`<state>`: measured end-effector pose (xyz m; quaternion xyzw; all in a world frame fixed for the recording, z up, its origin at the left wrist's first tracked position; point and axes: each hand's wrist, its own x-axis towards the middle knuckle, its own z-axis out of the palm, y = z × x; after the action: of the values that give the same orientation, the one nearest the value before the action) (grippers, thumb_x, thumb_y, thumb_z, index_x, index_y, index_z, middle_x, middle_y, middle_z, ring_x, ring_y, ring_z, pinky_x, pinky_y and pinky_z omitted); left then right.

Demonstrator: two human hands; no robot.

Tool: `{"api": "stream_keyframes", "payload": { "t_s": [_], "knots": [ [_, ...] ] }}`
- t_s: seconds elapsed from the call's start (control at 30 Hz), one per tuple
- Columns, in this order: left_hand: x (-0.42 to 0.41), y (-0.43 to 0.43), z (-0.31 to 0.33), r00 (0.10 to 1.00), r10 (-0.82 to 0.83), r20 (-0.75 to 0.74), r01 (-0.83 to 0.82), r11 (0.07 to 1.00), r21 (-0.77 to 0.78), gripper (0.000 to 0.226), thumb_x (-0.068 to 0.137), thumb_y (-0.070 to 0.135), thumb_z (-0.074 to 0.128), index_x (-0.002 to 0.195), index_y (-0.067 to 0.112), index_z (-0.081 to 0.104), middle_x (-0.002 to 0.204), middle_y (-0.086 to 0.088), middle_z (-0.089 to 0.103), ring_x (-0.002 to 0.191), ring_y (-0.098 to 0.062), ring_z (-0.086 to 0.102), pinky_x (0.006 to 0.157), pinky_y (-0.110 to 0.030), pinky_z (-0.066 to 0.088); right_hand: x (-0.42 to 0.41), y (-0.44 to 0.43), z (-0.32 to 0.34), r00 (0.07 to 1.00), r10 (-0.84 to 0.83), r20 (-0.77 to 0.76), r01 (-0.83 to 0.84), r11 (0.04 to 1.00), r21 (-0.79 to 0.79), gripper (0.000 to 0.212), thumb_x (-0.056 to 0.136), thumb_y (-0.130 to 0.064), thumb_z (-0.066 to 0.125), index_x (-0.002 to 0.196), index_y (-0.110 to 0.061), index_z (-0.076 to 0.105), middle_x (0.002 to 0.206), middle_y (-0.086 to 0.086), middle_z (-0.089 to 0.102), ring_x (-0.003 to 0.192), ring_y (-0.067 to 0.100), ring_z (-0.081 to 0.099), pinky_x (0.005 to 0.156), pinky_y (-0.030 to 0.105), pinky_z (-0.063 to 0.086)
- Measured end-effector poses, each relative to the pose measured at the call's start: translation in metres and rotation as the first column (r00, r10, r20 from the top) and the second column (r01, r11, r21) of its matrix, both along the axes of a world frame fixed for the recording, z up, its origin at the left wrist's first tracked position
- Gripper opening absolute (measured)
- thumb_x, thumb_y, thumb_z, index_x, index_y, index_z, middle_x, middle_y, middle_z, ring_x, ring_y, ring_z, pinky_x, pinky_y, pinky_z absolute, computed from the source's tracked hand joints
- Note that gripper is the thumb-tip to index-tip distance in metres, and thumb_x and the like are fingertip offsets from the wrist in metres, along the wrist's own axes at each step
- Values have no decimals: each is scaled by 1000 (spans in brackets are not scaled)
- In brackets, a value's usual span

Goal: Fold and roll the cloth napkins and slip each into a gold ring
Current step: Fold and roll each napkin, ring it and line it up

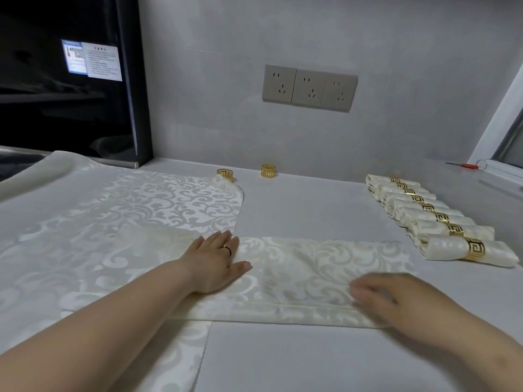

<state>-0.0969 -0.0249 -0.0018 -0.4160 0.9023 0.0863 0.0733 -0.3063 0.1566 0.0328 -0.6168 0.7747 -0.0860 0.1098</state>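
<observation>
Straight ahead, a smooth pale grey wall (283, 38), softly and evenly lit, with a beige panel of three sockets (310, 87) set side by side. On the left, against that wall, a tall glossy black appliance (70, 114) with two paper labels (93, 60) on its front and faint reflections in the dark surface. Far right, a slanting white window frame (501, 120). Below, a light grey countertop (311, 210) up to the wall, a red-handled tool (467, 165) flat on it near the window
</observation>
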Motion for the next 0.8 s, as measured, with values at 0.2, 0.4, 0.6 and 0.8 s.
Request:
{"api": "stream_keyframes", "payload": {
  "t_s": [0.2,0.4,0.6,0.8],
  "knots": [
    [-2,4,-4,999,29,-28,-30,999,-41,62,98,46,17,148,14,0,156,-3,-5,143,-15,-8,115,-35,-3,63,-103,-19,994,108,-6,-108,991,-75,48,100,-34,29,145,-23,22,156,-2,12,143,13,9,113,22,5],
    [10,3,-4,996,70,-49,-73,995,-65,58,99,42,16,148,16,1,156,-1,-4,144,-15,-6,115,-34,-2,60,-122,-41,998,17,-68,-11,996,89,60,96,-51,22,148,-24,8,157,-3,-3,144,14,-5,116,37,-4],
    [72,-23,1,969,248,-16,-248,965,-88,59,98,45,17,148,17,2,157,0,-2,144,-15,-1,115,-32,4,-6,-79,-39,965,-224,-136,239,964,113,64,95,-54,21,148,-23,4,157,-2,-4,144,14,-4,116,36,-1],
    [101,-27,1,942,336,13,-333,937,-104,60,98,47,16,148,17,2,157,0,-1,144,-16,0,114,-32,5,-1,-71,-32,942,-282,-181,302,948,97,57,99,-39,22,148,-21,-3,156,5,-6,144,19,-5,116,36,-3]
  ]
}}
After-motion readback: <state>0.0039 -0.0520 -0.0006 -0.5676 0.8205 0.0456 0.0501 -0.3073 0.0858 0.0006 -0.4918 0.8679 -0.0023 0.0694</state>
